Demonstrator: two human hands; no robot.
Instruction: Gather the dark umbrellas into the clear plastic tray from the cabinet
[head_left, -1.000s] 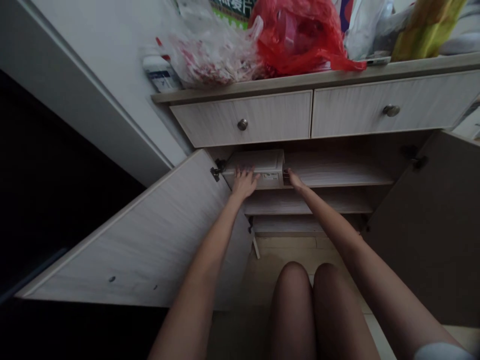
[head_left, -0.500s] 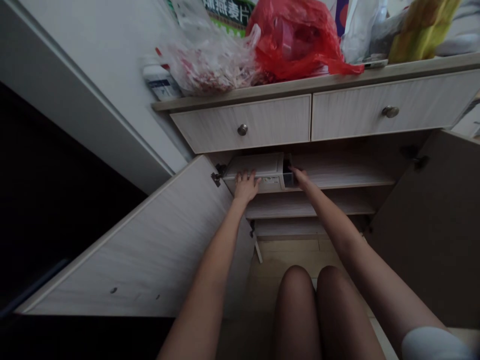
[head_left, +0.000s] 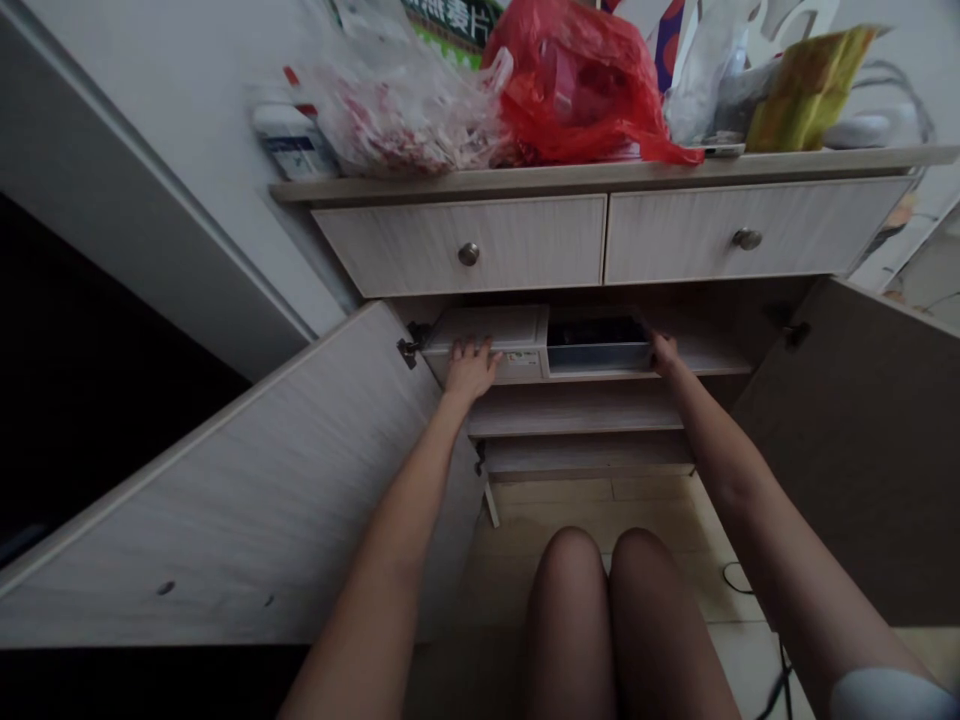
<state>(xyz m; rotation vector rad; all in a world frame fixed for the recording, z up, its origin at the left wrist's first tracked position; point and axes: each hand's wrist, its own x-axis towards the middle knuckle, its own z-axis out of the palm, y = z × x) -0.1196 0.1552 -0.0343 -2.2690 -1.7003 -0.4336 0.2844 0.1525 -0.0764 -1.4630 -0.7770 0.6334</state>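
A white storage box (head_left: 495,323) with a small label on its front lies on the upper shelf inside the cabinet. My left hand (head_left: 471,370) rests on the box's top front edge, fingers spread. From the box's right side extends a clear plastic drawer (head_left: 598,358) with dark contents that I cannot make out. My right hand (head_left: 663,354) is closed on the drawer's right end; its fingertips are partly hidden.
Cabinet doors stand open at left (head_left: 247,500) and right (head_left: 862,450). Above are two closed drawer fronts with knobs. On the countertop (head_left: 780,163) sit a red plastic bag (head_left: 577,90), a clear bag (head_left: 412,120), and a white bottle (head_left: 292,140). A dark cable (head_left: 780,685) lies on the floor.
My right hand has moved to the right, and the clear drawer now extends much farther out of the white box. My left hand stays on the box. The view has shifted slightly.
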